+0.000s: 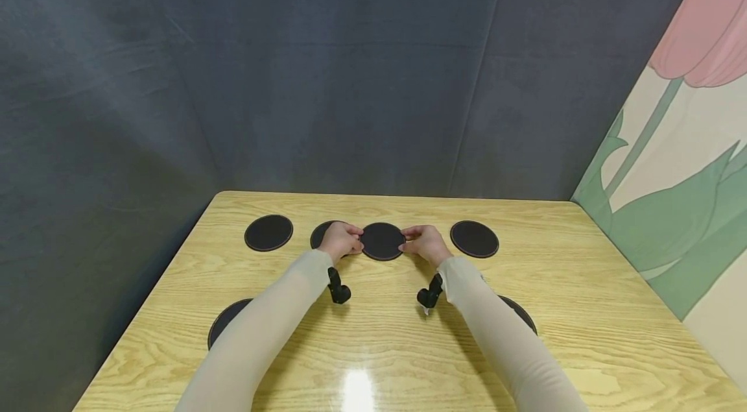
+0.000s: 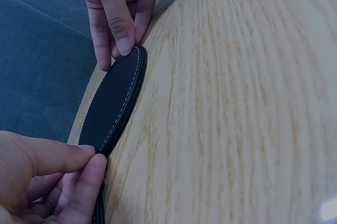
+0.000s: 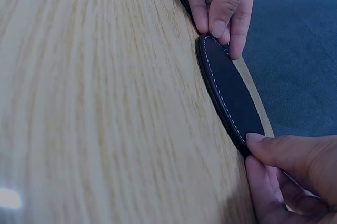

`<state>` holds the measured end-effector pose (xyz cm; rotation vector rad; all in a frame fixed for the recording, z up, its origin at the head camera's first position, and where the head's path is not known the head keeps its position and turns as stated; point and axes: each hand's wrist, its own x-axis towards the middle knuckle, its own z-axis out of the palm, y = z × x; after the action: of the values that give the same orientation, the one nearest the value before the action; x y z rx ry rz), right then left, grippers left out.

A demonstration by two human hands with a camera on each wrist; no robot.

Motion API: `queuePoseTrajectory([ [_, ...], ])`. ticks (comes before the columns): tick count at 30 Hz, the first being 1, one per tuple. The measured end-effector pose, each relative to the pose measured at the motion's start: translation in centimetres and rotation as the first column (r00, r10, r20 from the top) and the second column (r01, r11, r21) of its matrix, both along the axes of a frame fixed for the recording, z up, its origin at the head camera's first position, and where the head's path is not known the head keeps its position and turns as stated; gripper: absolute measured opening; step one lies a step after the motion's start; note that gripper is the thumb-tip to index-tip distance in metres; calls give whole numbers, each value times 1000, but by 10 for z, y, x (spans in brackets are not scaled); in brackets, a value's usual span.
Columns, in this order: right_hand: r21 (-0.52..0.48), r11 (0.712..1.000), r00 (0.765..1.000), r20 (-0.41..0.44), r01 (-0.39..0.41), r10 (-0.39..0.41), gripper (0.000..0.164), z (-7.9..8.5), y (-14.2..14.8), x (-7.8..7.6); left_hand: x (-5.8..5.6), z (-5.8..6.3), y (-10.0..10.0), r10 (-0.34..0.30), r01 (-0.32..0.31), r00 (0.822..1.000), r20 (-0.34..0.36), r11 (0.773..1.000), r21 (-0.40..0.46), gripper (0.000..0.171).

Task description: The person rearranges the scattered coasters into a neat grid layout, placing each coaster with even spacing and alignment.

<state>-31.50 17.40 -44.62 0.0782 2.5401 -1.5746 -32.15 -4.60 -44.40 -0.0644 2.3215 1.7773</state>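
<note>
A round black coaster with pale stitching round its rim lies near the table's far edge, between my two hands. My left hand pinches its left rim, the thumb on top in the left wrist view, where the coaster shows a thick, layered-looking edge. On the opposite rim, my right hand pinches with thumb and fingers; its thumb lies on the coaster in the right wrist view. Partly covered by my left hand is another black coaster. Whether the held coaster touches the table all round, I cannot tell.
More black coasters lie about: one at far left, one right of my right hand, and two partly under the sleeves, left and right. The wooden table meets a dark curtain behind.
</note>
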Motion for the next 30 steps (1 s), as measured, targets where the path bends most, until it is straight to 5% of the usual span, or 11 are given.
queuePoseTrajectory([
  [14, -30, 1000, 999, 42, 0, 1, 40, 1, 0, 1, 5, 4, 1, -25, 25, 1000, 18, 1000, 20, 43],
  [20, -227, 972, 996, 50, -66, 80, 46, 6, 5, 2, 6, 9, 1, -64, 63, 997, 47, 998, 17, 39],
  [30, -237, 945, 973, -4, -226, 231, 51, 35, 29, 17, 6, 22, 2, -134, 130, 988, 79, 990, 45, 42],
])
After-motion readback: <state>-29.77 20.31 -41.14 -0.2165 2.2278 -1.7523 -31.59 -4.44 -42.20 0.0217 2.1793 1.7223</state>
